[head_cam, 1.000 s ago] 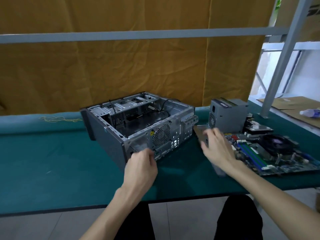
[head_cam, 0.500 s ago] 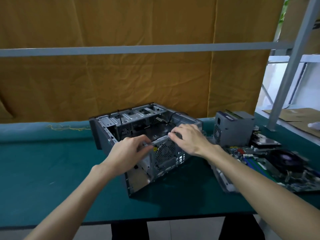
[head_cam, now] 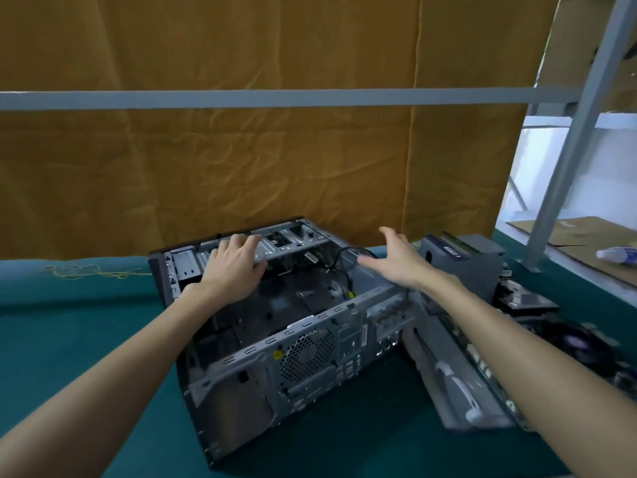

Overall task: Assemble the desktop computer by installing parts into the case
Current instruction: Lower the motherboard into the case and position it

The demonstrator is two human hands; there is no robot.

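Note:
An open grey computer case lies on its side on the green table, its rear fan grille facing me and black cables loose inside. My left hand rests flat on the drive cage at the case's far left, fingers spread. Over the case's far right corner my right hand hovers with straight fingers and holds nothing. A grey power supply stands just right of the case. The motherboard with its dark fan lies further right, partly hidden by my right forearm.
The grey side panel lies flat against the case's right side. A drive sits behind the motherboard. A metal frame post rises at right, with cardboard and a bottle beyond. An orange curtain hangs behind the table.
Both hands moved from the case's near rear edge to its far side. The left now lies on the drive cage, the right has let go and hovers. The camera came closer.

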